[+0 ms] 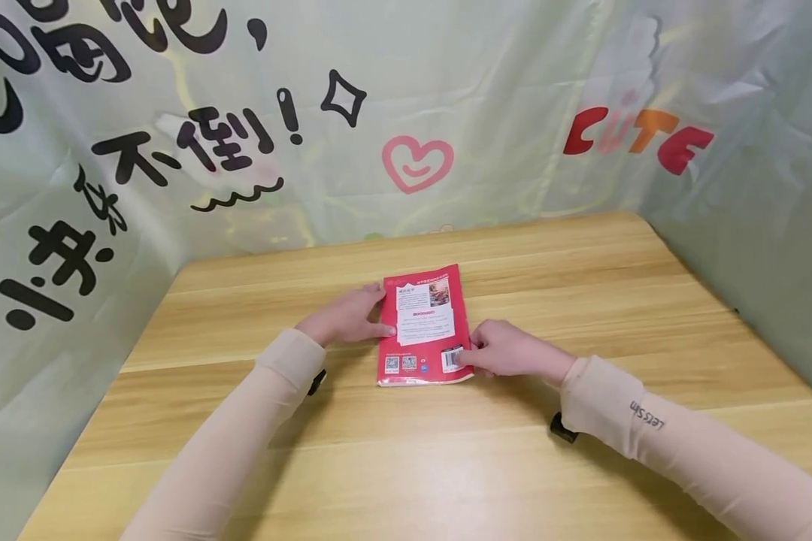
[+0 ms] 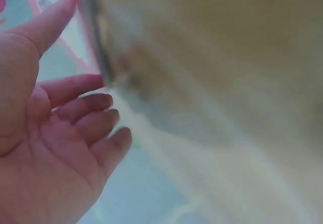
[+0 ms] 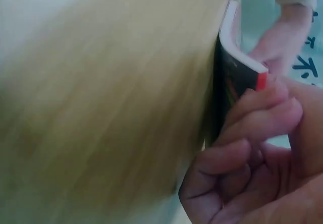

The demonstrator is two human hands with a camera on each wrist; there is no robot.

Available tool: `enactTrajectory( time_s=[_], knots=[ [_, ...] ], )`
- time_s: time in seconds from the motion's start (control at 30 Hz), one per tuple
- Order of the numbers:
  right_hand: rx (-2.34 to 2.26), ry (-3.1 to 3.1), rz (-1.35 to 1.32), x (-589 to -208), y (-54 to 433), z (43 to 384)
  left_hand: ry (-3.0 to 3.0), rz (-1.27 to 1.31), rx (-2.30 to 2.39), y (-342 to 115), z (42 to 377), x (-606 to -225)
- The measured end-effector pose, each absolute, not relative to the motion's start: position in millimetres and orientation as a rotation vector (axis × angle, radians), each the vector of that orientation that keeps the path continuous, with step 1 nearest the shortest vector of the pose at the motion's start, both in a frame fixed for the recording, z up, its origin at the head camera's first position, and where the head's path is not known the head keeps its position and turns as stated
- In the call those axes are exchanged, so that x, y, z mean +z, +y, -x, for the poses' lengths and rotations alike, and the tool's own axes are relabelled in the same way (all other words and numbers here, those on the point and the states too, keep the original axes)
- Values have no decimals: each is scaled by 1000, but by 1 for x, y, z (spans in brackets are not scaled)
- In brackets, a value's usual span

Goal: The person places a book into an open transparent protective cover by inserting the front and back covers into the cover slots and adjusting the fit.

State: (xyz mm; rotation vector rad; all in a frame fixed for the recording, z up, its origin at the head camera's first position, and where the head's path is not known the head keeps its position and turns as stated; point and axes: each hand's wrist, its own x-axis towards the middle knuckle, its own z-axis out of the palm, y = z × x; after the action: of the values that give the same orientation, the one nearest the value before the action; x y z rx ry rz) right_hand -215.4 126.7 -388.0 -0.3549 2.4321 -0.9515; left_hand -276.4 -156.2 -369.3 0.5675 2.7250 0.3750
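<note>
A red book (image 1: 424, 353) lies on the wooden table, its back cover up, with a white text panel, a small picture, QR codes and a barcode. At its left edge is my left hand (image 1: 349, 314), thumb on the cover and index finger at the edge. In the left wrist view, that hand (image 2: 60, 128) holds the edge between thumb and index finger, the other fingers loosely bent. My right hand (image 1: 510, 349) pinches the lower right corner. The right wrist view shows this corner of the book (image 3: 245, 65) bent up off the table, with curled fingers (image 3: 262, 118) beneath.
The light wooden table (image 1: 582, 278) extends around the book on all sides. Behind it and along both sides hangs a pale printed cloth (image 1: 514, 90) with black characters, a pink heart and coloured letters. A dark wrist device (image 1: 563, 428) sits under the right sleeve.
</note>
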Motion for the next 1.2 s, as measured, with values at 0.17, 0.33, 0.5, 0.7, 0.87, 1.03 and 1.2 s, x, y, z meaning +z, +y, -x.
enactTrajectory(
  time_s=[0.17,0.33,0.5,0.7,0.87,1.03,1.2],
  knots=[
    [-878,2521,340,-388,115,209,2873,-441,426,-128,281,-358],
    [-721,2697,450,-384,104,200,2943,-353,638,-92,288,-350],
    [-546,2849,554,-381,94,195,2969,-270,716,-72,294,-341],
    [-475,2935,586,-379,90,192,2999,-245,710,-63,295,-333],
    [-469,2943,619,-378,89,190,3044,-283,701,-62,292,-331],
    [-634,2853,650,-372,95,192,3032,-291,768,-64,290,-323],
    [-798,2714,742,-359,108,197,2927,-236,1004,-70,285,-311]
  ],
)
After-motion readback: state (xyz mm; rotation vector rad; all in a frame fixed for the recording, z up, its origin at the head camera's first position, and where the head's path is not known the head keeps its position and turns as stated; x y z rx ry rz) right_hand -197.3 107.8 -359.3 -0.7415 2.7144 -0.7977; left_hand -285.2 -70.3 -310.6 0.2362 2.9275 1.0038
